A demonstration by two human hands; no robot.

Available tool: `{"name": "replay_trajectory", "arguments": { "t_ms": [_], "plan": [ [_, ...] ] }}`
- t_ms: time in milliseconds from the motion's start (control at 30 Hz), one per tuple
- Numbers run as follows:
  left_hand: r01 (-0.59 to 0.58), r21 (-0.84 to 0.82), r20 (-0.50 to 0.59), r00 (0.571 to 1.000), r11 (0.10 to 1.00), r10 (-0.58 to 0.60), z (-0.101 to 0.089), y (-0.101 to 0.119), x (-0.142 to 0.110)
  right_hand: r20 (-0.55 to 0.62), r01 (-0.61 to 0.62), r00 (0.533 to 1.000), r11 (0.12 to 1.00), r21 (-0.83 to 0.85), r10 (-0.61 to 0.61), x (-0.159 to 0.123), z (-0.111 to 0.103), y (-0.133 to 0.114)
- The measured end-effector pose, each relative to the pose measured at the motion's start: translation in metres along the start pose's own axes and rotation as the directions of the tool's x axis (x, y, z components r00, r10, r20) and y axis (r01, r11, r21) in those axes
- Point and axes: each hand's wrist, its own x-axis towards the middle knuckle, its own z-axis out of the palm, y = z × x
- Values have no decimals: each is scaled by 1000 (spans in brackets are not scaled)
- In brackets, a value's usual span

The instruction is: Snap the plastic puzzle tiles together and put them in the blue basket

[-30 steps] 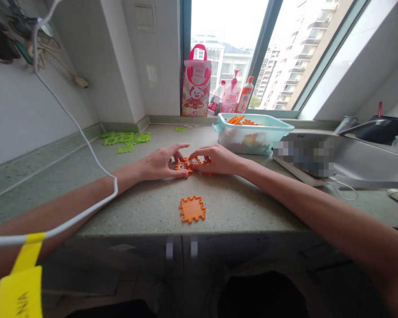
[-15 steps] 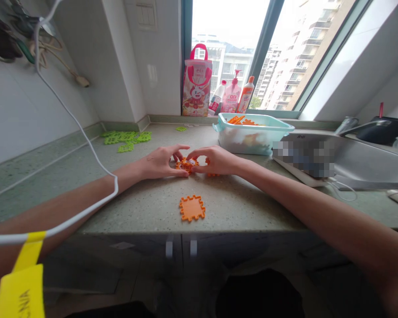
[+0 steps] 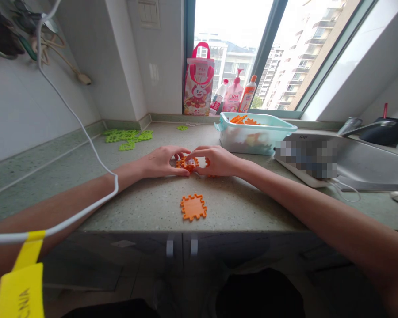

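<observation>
Both hands meet over the counter around a small build of orange interlocking tiles (image 3: 189, 164). My left hand (image 3: 164, 161) grips its left side, thumb along the front and fingers curled behind. My right hand (image 3: 215, 160) closes on the right side with fingertips over the top, hiding part of it. Another orange piece (image 3: 207, 162) shows partly beneath my right palm; whether it joins the build I cannot tell. Closer to me, a flat square orange tile (image 3: 193, 207) with notched edges lies by itself.
Green notched tiles (image 3: 126, 136) lie at the back left. A light-blue tub (image 3: 252, 141) holding orange pieces stands behind my right hand, beside the sink (image 3: 378, 159). Bottles (image 3: 234, 95) and a pink bag (image 3: 199, 88) line the windowsill. A white cable (image 3: 96, 154) crosses my left forearm.
The orange build has turned slightly between my fingers, so its front looks different. Both hands keep their hold in nearly the same place. The view has shifted a little.
</observation>
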Motion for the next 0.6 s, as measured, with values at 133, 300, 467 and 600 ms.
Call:
{"name": "replay_trajectory", "arguments": {
  "t_ms": [133, 300, 467, 600],
  "plan": [
    [-20, 20, 2, 1000, 1000, 20, 0, -1, 1, -7, 26, 1000, 1000, 9, -26, 0, 1, 0],
    [-5, 9, 1, 1000, 1000, 5, 0, -2, 1, 1, 11, 1000, 1000, 6, -11, 0, 1, 0],
    [-14, 15, -7, 1000, 1000, 14, 0, -3, 1, 46, -9, 999, 1000, 13, 8, 1, -1, 1],
    [-12, 11, -6, 1000, 1000, 12, -1, -1, 0, 59, -6, 998, 1000, 15, 5, 0, -3, 1]
  ]
}}
